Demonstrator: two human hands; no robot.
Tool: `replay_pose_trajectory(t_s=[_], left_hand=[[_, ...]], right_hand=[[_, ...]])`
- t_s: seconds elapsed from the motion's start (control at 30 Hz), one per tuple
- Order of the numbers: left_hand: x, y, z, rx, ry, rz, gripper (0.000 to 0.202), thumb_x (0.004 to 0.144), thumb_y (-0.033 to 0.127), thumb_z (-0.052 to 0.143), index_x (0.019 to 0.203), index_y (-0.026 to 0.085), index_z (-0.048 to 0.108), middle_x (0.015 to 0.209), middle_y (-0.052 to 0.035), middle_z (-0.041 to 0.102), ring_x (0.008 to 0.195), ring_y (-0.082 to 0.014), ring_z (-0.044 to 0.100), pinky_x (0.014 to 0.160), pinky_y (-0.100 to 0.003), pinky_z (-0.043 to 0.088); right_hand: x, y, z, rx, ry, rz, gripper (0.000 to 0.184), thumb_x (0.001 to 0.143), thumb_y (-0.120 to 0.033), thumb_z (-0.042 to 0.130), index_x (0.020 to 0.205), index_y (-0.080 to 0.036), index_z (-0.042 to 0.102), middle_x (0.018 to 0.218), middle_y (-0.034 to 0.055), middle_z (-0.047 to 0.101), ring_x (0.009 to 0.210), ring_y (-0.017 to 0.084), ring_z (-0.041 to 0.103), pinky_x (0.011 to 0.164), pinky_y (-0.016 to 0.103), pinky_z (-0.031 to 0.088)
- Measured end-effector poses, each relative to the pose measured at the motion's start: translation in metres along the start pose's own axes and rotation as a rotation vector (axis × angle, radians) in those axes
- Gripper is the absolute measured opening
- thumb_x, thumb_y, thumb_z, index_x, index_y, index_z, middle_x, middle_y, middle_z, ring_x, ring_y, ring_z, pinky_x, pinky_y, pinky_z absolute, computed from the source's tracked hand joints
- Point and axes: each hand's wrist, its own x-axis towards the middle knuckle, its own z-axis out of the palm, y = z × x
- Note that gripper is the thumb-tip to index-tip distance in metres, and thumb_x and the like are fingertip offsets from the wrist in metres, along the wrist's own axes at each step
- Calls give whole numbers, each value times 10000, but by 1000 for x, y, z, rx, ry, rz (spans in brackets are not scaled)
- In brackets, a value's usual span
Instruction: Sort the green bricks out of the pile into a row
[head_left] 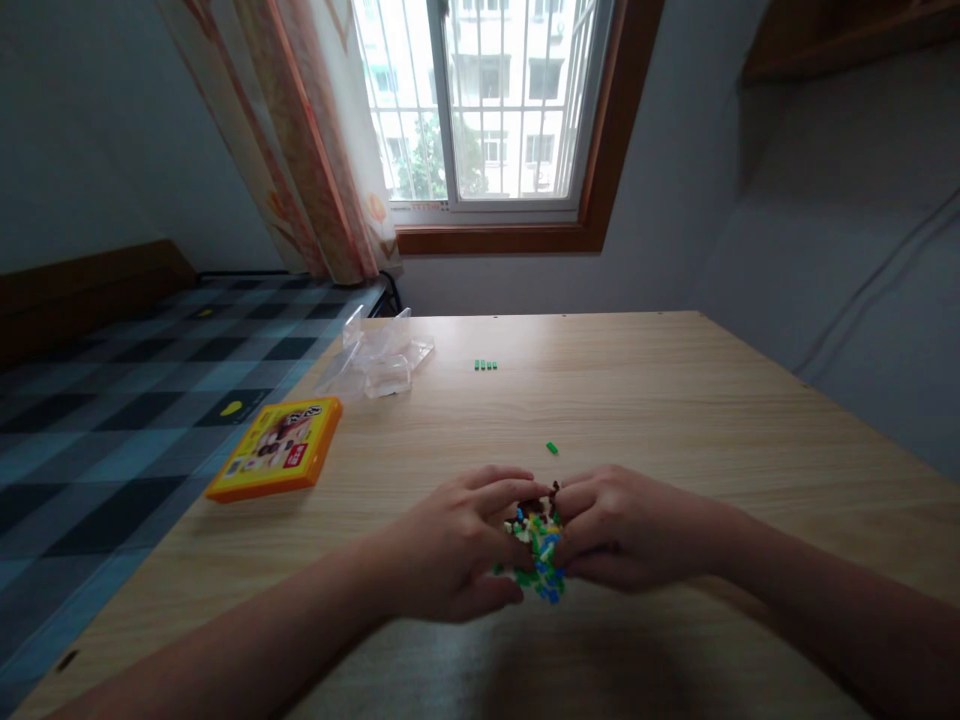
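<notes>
A cluster of tiny building bricks (544, 575) in green, blue, white, yellow and brown sits between my two hands near the front of the table. My left hand (457, 550) curls round its left side, fingers bent over the top and thumb low in front. From the right, my right hand (626, 530) closes on the cluster with its fingertips pressed together. Much of the cluster is hidden by the fingers, so I cannot tell whether it is one joined model or loose pieces. A single green brick (552, 448) lies on the table just beyond the hands.
Several small green bricks (486, 365) stand in a row farther back on the wooden table (637, 390). Clear plastic packaging (379, 355) lies at the back left. Nearer on the left is a yellow-orange box (277, 447). A checked bed (112, 400) adjoins the table's left edge.
</notes>
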Motion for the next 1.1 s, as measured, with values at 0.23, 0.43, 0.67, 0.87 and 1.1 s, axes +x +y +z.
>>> replay_pose_trajectory(t_s=[0.23, 0.43, 0.67, 0.87, 1.1], left_hand=[[-2, -3, -1, 10, 31, -24, 178, 839, 270, 660, 989, 264, 757, 1428, -60, 538, 1307, -292, 496, 1137, -474, 397], [-3, -4, -2, -4, 95, -42, 229, 840, 256, 632, 1043, 253, 738, 1393, -88, 559, 1285, -291, 515, 1089, -477, 443], [-3, -7, -3, -16, 112, -46, 261, 858, 199, 563, 1071, 236, 710, 1293, -91, 617, 1205, -251, 566, 1057, -448, 468], [-2, -2, -2, -22, 15, -58, 409, 888, 309, 592, 1291, 246, 611, 1382, -125, 570, 1278, -289, 531, 1099, -479, 428], [-5, -7, 1, -2, -45, -232, 557, 996, 431, 442, 1506, 216, 376, 1552, -133, 398, 1436, -301, 361, 1172, -490, 334]], right_hand=[[-3, 8, -6, 11, 64, 88, 175, 941, -245, 570, 977, -195, 734, 844, 43, 662, 775, 121, 594, 734, 244, 440], [-5, 15, -7, -68, 38, 168, 202, 952, -230, 545, 1020, -208, 734, 865, 37, 668, 781, 117, 591, 732, 243, 425], [-7, 18, -9, -147, 113, 176, 208, 970, -261, 544, 1055, -226, 731, 845, 35, 653, 757, 116, 572, 692, 245, 411], [-8, 32, -13, -238, 307, 211, 210, 969, -239, 537, 955, -194, 742, 862, 57, 670, 795, 136, 590, 730, 264, 443], [-15, 61, -5, -229, 441, 407, 182, 892, -174, 586, 961, -193, 753, 978, 69, 700, 918, 169, 621, 855, 313, 488]])
